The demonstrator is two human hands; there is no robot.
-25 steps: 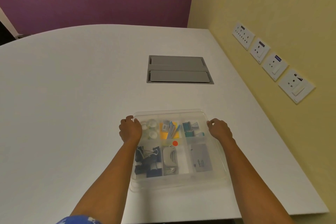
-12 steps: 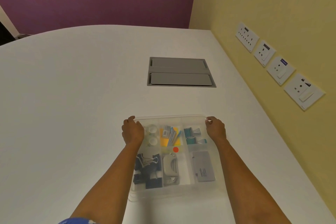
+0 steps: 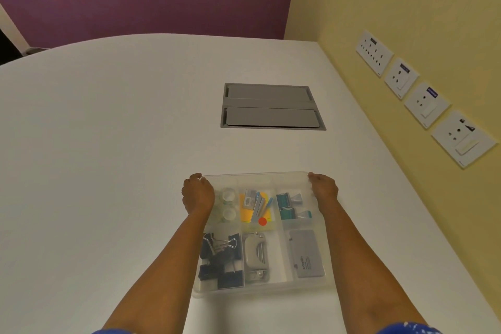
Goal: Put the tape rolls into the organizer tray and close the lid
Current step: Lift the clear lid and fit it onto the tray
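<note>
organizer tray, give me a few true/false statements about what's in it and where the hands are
1. The left hand and right hand grip the far corners of the organizer tray. True.
2. The black binder clips sit in the far right compartment. False: they are in the near left one.
3. The clear tape rolls lie in the far left compartment. True.
4. The grey hole punch lies on the table beside the tray. False: it is in the near middle compartment.
5. A grey hatch is set into the table beyond the tray. True.
</note>
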